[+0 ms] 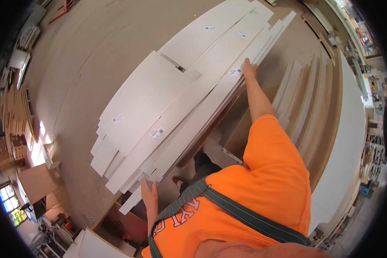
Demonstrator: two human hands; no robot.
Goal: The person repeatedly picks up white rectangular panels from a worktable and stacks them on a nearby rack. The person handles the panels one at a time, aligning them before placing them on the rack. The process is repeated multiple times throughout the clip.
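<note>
Long white boards (176, 92) lie in a stack in front of me, their ends staggered. Several have small printed labels on top. Toward the far end, my right hand (250, 69) grips the near long edge of a narrow white board (217, 91), close to one of its labels (235, 71). At the near left end of the stack, my left hand (149, 195) has its fingers closed at the edge of the same side. Which layers sit between those fingers is partly hidden. Below the white boards shows a dark reddish-brown edge (213, 125).
To my right, more panels (314, 103) with white and brown edges lean in a row beside a large white panel (346, 142). An open brown cabinet-like box (127, 223) stands at lower left. Thin wooden pieces (15, 109) are stacked far left on the concrete floor (88, 47).
</note>
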